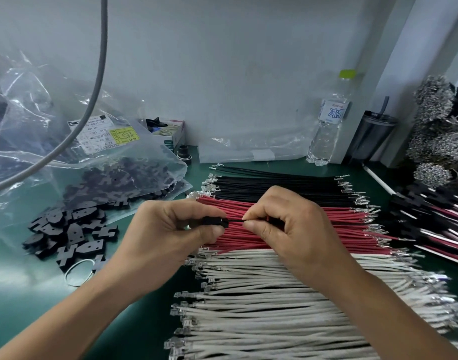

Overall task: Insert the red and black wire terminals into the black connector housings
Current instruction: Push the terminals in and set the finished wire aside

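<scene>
White wires point(287, 294) lie closest to me, spread across the green table point(144, 320), with red wires point(339, 216) and black wires point(274, 185) banked behind them. Above the red row my left hand point(170, 229) is curled round a small black housing point(217, 221), thumb and fingers pinching it. My right hand point(282, 224) is closed too, fingertips pinching a thin black wire point(237, 220) right at the housing's mouth, and a bit of red shows inside that fist, likely a second wire.

Risk from here, as I judge it: the terminal is hidden between my fingers, so I can't tell whether it's lined up. Push it in crooked and it could bend or fail to seat. The pinch sits just beside the housing, which helps, but the wire could still buckle.

Containers now. A clear plastic bag point(67, 126) on the left holds more black housings, and a loose heap of housings point(72, 229) has spilled in front of it. Finished assemblies point(435, 219) are piled at far right. A water bottle point(329, 120) stands at the back, with water in it.
</scene>
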A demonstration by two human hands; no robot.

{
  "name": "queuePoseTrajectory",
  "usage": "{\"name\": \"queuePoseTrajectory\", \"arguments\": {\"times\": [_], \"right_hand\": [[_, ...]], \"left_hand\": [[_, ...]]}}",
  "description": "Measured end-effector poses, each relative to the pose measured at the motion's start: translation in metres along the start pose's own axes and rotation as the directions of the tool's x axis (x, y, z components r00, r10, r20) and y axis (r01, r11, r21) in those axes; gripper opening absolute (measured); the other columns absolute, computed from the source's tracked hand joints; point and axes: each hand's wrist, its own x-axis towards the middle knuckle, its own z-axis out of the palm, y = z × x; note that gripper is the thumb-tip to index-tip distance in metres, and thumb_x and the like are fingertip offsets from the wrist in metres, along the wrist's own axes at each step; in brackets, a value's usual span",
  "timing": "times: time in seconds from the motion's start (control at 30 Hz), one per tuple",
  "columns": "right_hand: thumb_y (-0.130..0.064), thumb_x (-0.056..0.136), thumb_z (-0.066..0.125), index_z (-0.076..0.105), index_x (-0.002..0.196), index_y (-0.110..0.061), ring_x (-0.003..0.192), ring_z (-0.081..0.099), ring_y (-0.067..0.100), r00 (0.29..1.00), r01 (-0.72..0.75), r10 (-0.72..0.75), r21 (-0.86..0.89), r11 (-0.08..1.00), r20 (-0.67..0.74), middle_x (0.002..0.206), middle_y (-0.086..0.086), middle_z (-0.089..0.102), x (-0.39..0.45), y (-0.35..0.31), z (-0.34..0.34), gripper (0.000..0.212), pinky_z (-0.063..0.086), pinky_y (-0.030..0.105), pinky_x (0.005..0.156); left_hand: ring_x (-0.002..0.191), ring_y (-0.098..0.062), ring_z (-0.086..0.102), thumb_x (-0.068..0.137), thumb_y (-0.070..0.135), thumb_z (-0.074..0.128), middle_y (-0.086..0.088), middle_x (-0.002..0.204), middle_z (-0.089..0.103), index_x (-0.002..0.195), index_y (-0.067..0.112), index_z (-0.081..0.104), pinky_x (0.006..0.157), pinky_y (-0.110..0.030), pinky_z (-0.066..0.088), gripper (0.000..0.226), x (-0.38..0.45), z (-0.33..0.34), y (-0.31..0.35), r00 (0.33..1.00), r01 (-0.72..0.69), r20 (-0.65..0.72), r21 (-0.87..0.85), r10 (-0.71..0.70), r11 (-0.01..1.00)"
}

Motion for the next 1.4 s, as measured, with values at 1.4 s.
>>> {"name": "queuePoseTrajectory", "arguments": {"times": [1.4], "right_hand": [[-0.01,0.094,0.068,0.072,0.102,-0.023,0.085,0.061,0.005,0.997,0.083,-0.082,-0.205,0.975,0.01,0.091,-0.014,0.063,0.001,-0.009,0.006,0.016,0.051,0.024,0.074]], "left_hand": [[0.055,-0.009,0.065,0.071,0.03,0.079,-0.004,0.078,0.079,0.085,0.021,0.084,0.044,-0.016,0.046,0.017,0.012,-0.014,0.005,0.956,0.132,-0.25,-0.108,-0.155,0.985]]}}
